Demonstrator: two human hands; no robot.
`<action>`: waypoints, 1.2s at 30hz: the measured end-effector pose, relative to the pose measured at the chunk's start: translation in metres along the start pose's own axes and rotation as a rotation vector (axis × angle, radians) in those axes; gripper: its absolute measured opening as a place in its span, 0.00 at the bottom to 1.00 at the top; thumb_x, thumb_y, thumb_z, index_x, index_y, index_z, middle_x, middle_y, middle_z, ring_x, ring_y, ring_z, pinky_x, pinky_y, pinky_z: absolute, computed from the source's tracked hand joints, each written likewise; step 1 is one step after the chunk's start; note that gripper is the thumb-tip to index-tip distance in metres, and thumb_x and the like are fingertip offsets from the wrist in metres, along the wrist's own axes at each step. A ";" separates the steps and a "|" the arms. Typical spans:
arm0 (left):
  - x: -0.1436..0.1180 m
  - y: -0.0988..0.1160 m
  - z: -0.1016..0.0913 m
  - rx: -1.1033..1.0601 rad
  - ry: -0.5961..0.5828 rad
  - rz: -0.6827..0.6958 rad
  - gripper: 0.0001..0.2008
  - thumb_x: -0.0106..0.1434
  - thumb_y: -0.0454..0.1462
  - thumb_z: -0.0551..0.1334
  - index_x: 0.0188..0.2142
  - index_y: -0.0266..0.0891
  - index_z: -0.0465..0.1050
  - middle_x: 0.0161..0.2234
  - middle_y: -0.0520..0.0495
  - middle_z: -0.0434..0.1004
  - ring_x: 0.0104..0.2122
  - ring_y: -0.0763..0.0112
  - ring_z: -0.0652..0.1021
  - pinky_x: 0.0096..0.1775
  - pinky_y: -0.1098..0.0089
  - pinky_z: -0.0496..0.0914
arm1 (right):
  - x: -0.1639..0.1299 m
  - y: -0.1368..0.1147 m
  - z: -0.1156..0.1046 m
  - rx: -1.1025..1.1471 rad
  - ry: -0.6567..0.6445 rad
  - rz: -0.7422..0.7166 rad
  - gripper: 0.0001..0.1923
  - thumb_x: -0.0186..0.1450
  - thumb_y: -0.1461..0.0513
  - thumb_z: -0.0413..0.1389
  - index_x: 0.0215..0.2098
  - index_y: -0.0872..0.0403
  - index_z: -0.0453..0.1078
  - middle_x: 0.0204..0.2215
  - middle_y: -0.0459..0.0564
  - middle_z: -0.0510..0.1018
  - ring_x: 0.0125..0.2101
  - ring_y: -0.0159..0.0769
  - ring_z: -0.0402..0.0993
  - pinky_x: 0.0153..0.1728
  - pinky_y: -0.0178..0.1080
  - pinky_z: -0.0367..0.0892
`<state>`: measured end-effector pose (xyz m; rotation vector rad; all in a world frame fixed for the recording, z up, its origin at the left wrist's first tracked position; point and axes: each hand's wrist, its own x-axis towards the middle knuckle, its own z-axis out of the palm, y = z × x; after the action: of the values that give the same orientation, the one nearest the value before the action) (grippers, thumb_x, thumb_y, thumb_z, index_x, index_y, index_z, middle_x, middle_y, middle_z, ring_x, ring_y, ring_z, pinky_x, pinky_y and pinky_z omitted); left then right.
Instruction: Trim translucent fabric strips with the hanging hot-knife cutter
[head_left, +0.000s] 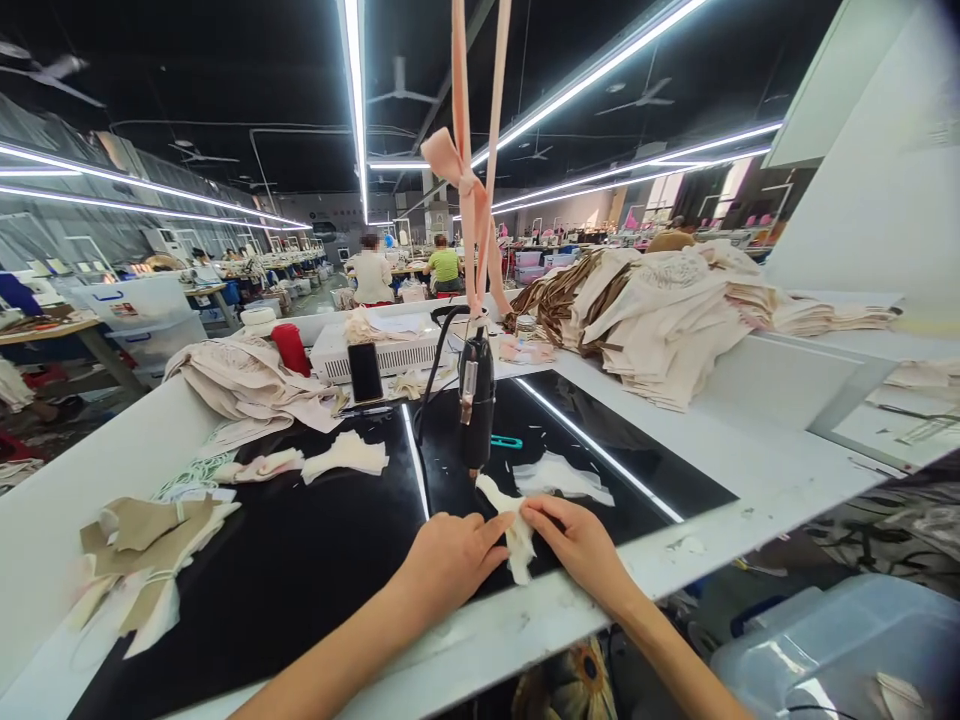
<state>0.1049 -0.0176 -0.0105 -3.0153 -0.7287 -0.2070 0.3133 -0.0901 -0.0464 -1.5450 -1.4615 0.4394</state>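
Two hands pinch one cream fabric piece, fingertips nearly together.

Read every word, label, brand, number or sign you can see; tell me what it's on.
No text is legible.
Red-and-white label on the clear plastic storage bin: too small and blurred to read.
Reddish marks, perhaps lettering, on the far grey wall: too small.
Silver metal part on the black hanging tool: no readable marking.
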 end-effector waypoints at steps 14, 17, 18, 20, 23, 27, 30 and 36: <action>0.003 -0.003 0.010 -0.052 0.107 0.053 0.15 0.78 0.43 0.58 0.58 0.47 0.78 0.37 0.48 0.81 0.33 0.65 0.82 0.33 0.68 0.68 | 0.000 0.008 -0.005 0.131 0.245 0.076 0.23 0.74 0.44 0.53 0.37 0.54 0.72 0.19 0.37 0.67 0.19 0.30 0.65 0.25 0.35 0.64; 0.004 -0.004 0.012 -0.088 0.104 0.058 0.17 0.79 0.44 0.55 0.59 0.45 0.77 0.37 0.45 0.81 0.34 0.64 0.82 0.33 0.67 0.68 | -0.001 0.011 -0.007 0.178 0.270 0.117 0.20 0.76 0.47 0.53 0.41 0.55 0.72 0.24 0.39 0.71 0.19 0.27 0.66 0.24 0.33 0.67; 0.004 -0.004 0.013 -0.098 0.103 0.060 0.17 0.79 0.44 0.55 0.59 0.45 0.77 0.37 0.45 0.81 0.35 0.63 0.82 0.33 0.67 0.68 | -0.002 0.012 -0.007 0.191 0.274 0.129 0.19 0.76 0.48 0.54 0.42 0.56 0.73 0.26 0.40 0.73 0.20 0.26 0.67 0.24 0.33 0.68; 0.005 -0.005 0.013 -0.115 0.102 0.068 0.18 0.79 0.44 0.54 0.60 0.45 0.76 0.38 0.45 0.80 0.36 0.63 0.82 0.34 0.68 0.68 | -0.002 0.013 -0.008 0.215 0.281 0.143 0.18 0.76 0.49 0.55 0.44 0.56 0.73 0.27 0.41 0.74 0.21 0.26 0.68 0.24 0.33 0.69; 0.006 -0.004 0.012 -0.129 0.109 0.079 0.18 0.80 0.45 0.52 0.59 0.45 0.77 0.36 0.46 0.79 0.35 0.64 0.82 0.34 0.68 0.68 | -0.002 0.011 -0.008 0.240 0.284 0.145 0.17 0.76 0.50 0.55 0.44 0.56 0.73 0.28 0.41 0.75 0.21 0.26 0.69 0.23 0.32 0.69; 0.006 -0.003 0.011 -0.134 0.109 0.070 0.19 0.80 0.45 0.52 0.58 0.44 0.77 0.36 0.46 0.78 0.34 0.65 0.81 0.35 0.68 0.68 | -0.002 0.007 -0.010 0.265 0.296 0.139 0.17 0.75 0.50 0.57 0.43 0.56 0.73 0.26 0.40 0.74 0.20 0.25 0.68 0.22 0.31 0.69; 0.006 -0.001 0.010 -0.136 0.088 0.062 0.19 0.80 0.45 0.51 0.58 0.45 0.77 0.37 0.46 0.78 0.36 0.64 0.81 0.36 0.68 0.68 | -0.003 0.004 -0.011 0.295 0.321 0.140 0.18 0.73 0.48 0.59 0.41 0.56 0.72 0.21 0.38 0.72 0.18 0.26 0.68 0.22 0.32 0.68; 0.008 -0.001 0.010 -0.141 0.056 0.076 0.19 0.80 0.45 0.50 0.58 0.44 0.77 0.36 0.46 0.77 0.37 0.65 0.81 0.36 0.69 0.68 | -0.003 -0.004 -0.013 0.343 0.361 0.146 0.23 0.64 0.41 0.65 0.36 0.51 0.72 0.17 0.38 0.69 0.17 0.30 0.69 0.19 0.33 0.67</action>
<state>0.1125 -0.0131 -0.0190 -3.1477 -0.6187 -0.3532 0.3204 -0.0988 -0.0375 -1.3722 -0.9460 0.4432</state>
